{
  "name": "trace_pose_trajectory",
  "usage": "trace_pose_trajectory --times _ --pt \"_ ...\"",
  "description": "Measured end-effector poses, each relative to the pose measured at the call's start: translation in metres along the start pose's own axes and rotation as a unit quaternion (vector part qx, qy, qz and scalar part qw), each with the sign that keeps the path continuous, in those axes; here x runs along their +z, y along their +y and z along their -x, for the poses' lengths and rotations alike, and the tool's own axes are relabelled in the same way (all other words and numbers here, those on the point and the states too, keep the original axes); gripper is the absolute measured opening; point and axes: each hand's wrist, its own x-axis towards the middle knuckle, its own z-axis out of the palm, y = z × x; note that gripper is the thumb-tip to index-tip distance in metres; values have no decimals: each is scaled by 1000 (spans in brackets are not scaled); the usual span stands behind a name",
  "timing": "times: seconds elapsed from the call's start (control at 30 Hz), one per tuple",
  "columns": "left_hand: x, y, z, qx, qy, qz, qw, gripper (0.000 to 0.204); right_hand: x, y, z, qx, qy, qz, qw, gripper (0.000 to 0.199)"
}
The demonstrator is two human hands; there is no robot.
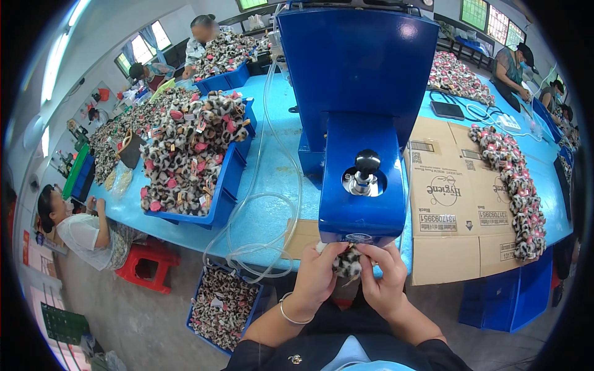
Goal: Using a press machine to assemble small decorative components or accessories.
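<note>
A small spotted plush piece (348, 263) with black, white and brown fur is pinched between both my hands, right under the front of a tall blue machine (362, 179). My left hand (318, 275), with a silver bracelet on its wrist, grips the piece from the left. From the right, my right hand (383, 275) holds the same piece. On the machine's top sits a metal nozzle with a black knob (365, 170). The part of the plush pressed against the machine's underside is hidden.
A blue bin (226, 185) piled with plush pieces stands on the light-blue table (272, 167); another bin (223, 306) sits on the floor. Clear tubing (263, 247) loops off the table edge. Flattened cardboard (451, 210) carries a row of plush pieces (520, 191). Other people work nearby; a red stool (148, 266).
</note>
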Motion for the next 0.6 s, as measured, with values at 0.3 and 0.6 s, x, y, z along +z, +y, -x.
trace_pose_trajectory --times 0.3,0.6 --pt "7 6 1 35 11 1 999 11 4 4 -4 -21 18 -8 1000 19" --pt "7 6 3 38 15 -13 999 11 5 4 -4 -19 19 -20 999 18"
